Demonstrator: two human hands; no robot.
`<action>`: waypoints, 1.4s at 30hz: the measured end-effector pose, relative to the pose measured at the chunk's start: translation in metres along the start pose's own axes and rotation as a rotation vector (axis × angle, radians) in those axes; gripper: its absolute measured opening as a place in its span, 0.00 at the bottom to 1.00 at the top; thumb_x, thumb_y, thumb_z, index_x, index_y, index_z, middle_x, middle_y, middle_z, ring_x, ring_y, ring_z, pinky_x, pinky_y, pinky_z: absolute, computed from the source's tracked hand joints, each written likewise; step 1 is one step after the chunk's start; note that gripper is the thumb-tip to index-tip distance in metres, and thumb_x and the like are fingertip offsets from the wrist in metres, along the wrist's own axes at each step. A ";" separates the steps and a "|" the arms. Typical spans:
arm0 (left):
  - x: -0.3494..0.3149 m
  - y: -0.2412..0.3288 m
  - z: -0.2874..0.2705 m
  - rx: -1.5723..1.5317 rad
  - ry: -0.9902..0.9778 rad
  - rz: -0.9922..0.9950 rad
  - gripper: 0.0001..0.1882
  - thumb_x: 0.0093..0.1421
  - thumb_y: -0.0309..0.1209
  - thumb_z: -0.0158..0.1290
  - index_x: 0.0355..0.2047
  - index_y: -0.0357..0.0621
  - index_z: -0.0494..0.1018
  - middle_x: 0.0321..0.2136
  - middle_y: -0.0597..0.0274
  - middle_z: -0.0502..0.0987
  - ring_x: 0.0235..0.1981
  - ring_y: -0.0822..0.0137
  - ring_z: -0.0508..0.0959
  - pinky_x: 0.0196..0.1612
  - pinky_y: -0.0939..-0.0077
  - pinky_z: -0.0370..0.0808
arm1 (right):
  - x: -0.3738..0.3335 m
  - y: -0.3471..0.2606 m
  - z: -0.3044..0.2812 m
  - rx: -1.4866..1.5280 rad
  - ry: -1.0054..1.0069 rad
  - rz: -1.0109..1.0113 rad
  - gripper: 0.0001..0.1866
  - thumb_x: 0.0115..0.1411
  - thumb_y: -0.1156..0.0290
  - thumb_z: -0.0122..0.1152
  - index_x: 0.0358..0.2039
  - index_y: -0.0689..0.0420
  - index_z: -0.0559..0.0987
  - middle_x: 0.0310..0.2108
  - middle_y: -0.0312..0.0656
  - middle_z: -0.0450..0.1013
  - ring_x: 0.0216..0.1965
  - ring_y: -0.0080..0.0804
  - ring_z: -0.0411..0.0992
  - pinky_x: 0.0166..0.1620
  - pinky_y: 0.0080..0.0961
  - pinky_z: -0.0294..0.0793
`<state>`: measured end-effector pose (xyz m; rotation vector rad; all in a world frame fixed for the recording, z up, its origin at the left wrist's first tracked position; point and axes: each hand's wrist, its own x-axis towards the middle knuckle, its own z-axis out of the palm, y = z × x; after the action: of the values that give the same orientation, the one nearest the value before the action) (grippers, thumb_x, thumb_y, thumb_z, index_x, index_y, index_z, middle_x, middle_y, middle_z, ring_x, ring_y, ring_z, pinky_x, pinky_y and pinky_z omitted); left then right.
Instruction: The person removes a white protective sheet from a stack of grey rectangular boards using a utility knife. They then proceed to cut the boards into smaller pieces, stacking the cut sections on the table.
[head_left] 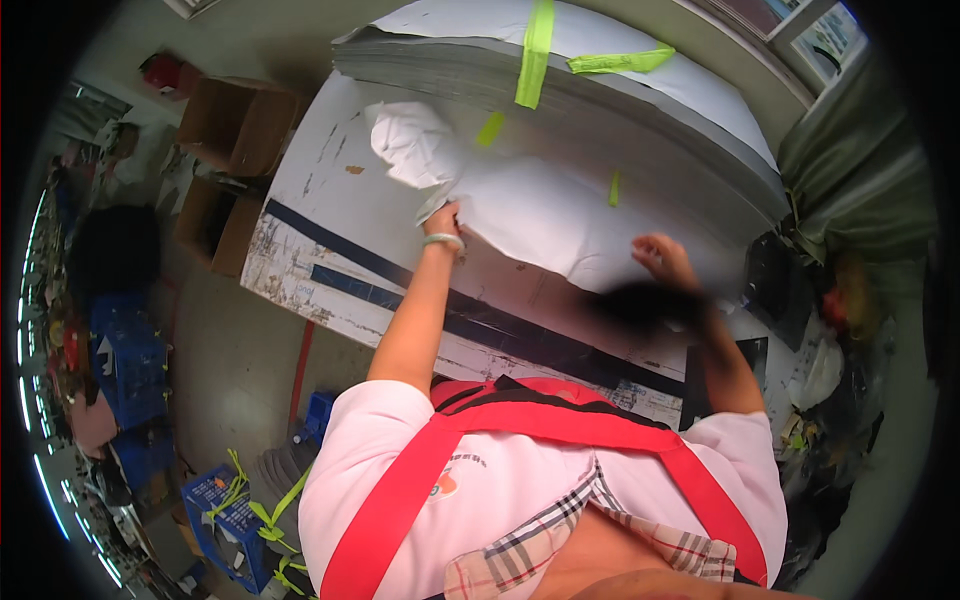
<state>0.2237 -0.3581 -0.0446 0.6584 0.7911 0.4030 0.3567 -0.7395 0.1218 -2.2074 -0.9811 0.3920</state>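
Grasped by the left hand (446, 218), the sheet (525, 208) is partly spread, one end left crumpled; right hand's (667, 262) grip cannot be told.

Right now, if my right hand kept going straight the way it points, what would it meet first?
Most likely the white sheet spread on the table, just past your right hand. How high the hand is above it is unclear.

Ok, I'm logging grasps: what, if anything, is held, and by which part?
The left grip appears closed on the wrinkled white flexible sheet, at its near edge toward the left. Whether the right grip holds anything cannot be told.
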 end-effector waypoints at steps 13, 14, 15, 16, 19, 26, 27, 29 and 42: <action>-0.029 -0.010 -0.127 -0.027 0.076 -0.120 0.14 0.56 0.24 0.54 0.43 0.48 0.71 0.28 0.72 0.76 0.23 0.76 0.73 0.25 0.80 0.72 | 0.288 0.017 -0.092 -0.963 0.148 0.109 0.10 0.55 0.74 0.51 0.35 0.59 0.78 0.37 0.52 0.75 0.41 0.48 0.74 0.43 0.40 0.73; -0.030 -0.006 -0.131 0.020 0.026 -0.106 0.13 0.56 0.25 0.54 0.42 0.48 0.72 0.28 0.72 0.75 0.23 0.76 0.74 0.24 0.81 0.71 | 0.296 0.017 -0.092 -1.005 0.091 0.116 0.10 0.55 0.73 0.50 0.35 0.59 0.78 0.37 0.53 0.75 0.41 0.48 0.74 0.42 0.41 0.73; -0.032 -0.003 -0.131 0.007 0.049 -0.119 0.13 0.56 0.25 0.54 0.42 0.48 0.71 0.28 0.71 0.75 0.23 0.75 0.74 0.24 0.80 0.71 | 0.302 0.016 -0.091 -1.047 0.031 0.121 0.10 0.55 0.73 0.50 0.35 0.59 0.78 0.36 0.53 0.75 0.41 0.48 0.74 0.42 0.42 0.73; -0.034 -0.003 -0.127 -0.006 0.068 -0.135 0.13 0.56 0.26 0.54 0.42 0.48 0.71 0.28 0.71 0.75 0.24 0.75 0.75 0.24 0.80 0.71 | 0.304 0.018 -0.089 -1.049 0.056 0.113 0.10 0.55 0.72 0.49 0.34 0.59 0.78 0.36 0.53 0.75 0.41 0.48 0.74 0.42 0.41 0.73; -0.035 0.002 -0.125 0.007 0.053 -0.160 0.12 0.57 0.26 0.54 0.42 0.47 0.71 0.29 0.70 0.76 0.26 0.74 0.76 0.26 0.79 0.73 | 0.308 0.005 -0.081 -0.996 0.146 0.112 0.09 0.56 0.70 0.50 0.34 0.57 0.77 0.34 0.51 0.76 0.40 0.48 0.75 0.42 0.40 0.73; -0.044 0.017 -0.108 0.087 0.027 -0.181 0.12 0.59 0.27 0.50 0.43 0.45 0.69 0.36 0.66 0.76 0.35 0.70 0.78 0.33 0.72 0.78 | 0.298 -0.012 -0.058 -0.882 0.309 -0.111 0.11 0.56 0.70 0.52 0.39 0.57 0.76 0.33 0.51 0.76 0.39 0.49 0.74 0.44 0.42 0.72; -0.044 0.016 -0.107 0.093 0.013 -0.186 0.12 0.59 0.27 0.50 0.44 0.45 0.69 0.36 0.66 0.76 0.35 0.70 0.79 0.34 0.72 0.78 | 0.303 -0.015 -0.062 -0.933 0.211 -0.010 0.11 0.55 0.71 0.52 0.39 0.57 0.76 0.34 0.50 0.76 0.39 0.49 0.74 0.45 0.41 0.72; -0.042 0.016 -0.106 0.098 0.016 -0.195 0.11 0.59 0.27 0.50 0.43 0.45 0.69 0.36 0.65 0.77 0.35 0.70 0.79 0.34 0.71 0.79 | 0.318 -0.014 -0.072 -1.023 0.010 0.198 0.13 0.53 0.73 0.52 0.40 0.58 0.77 0.35 0.50 0.76 0.40 0.48 0.75 0.46 0.39 0.73; -0.029 0.011 -0.122 0.100 -0.085 -0.230 0.07 0.60 0.26 0.48 0.39 0.45 0.68 0.33 0.64 0.76 0.30 0.71 0.78 0.32 0.71 0.79 | 0.300 -0.045 -0.043 -0.990 0.214 0.018 0.09 0.57 0.69 0.51 0.34 0.58 0.76 0.33 0.49 0.75 0.40 0.45 0.74 0.43 0.40 0.72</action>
<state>0.1111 -0.3189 -0.0861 0.6645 0.7992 0.1254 0.5558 -0.5147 0.1849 -3.0269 -1.1786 -0.4303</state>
